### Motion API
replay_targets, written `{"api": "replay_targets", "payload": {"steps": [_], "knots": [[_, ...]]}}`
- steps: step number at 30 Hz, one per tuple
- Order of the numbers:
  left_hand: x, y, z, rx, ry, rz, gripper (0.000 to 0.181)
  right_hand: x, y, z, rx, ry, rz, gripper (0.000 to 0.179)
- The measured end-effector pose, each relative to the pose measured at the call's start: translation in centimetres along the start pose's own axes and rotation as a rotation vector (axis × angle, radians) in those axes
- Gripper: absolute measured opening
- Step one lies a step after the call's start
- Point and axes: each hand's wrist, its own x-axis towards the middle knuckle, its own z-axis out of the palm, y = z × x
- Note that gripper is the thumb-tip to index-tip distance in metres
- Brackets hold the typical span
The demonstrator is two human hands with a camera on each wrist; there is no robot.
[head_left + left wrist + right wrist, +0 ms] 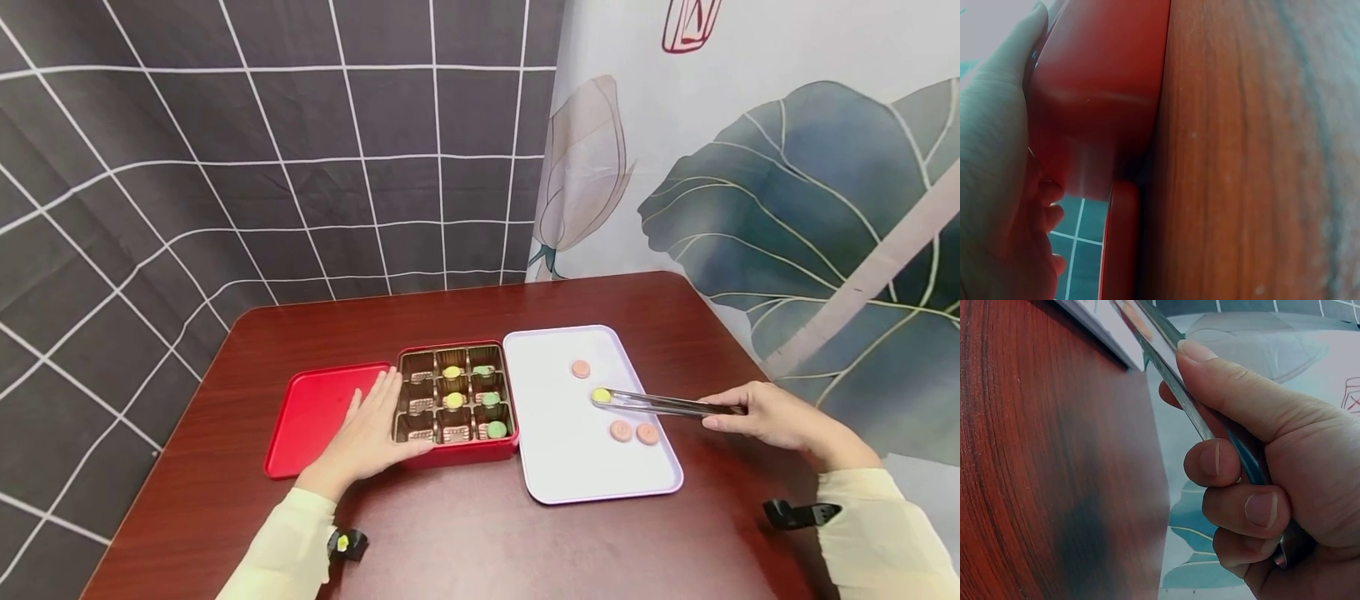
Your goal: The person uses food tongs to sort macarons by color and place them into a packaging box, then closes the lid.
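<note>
My right hand [772, 417] grips a pair of metal tongs [667, 403] across the tray. The tongs' tips are at a yellow round piece [602, 396] over the white tray [555, 450]. In the right wrist view the fingers [1254, 509] wrap the tongs' handle, thumb on top. My left hand [367, 433] rests against the near-left corner of a red box [472, 452], fingers extended along its left side and thumb along the front. A gold divided insert in the box holds yellow pieces [454, 401] in the middle column and green pieces [497, 429] in the right column.
Several pinkish round pieces [621, 431] lie on the tray, which stands right beside the box. A red lid [318, 417] lies left of the box, partly under my left hand. Everything is on a dark red wooden table [465, 525], with curtains [300, 167] behind.
</note>
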Motion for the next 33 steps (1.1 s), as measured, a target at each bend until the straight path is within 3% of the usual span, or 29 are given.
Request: {"api": "replay_targets", "payload": {"steps": [11, 23, 33], "knots": [[0.0, 0.2, -0.5, -0.007, -0.003, 0.002, 0.118, 0.4, -0.4, -0.1, 0.006, 0.016, -0.035, 0.039], [-0.1, 0.3, -0.5, -0.004, -0.010, 0.001, 0.117, 1.4, -1.8, -0.1, 0.024, 0.019, -0.160, 0.036], [-0.2, 0.4, -0.5, -0.005, -0.020, -0.009, 0.117, 2.1, -2.9, -0.2, 0.050, 0.002, -0.141, 0.035]]}}
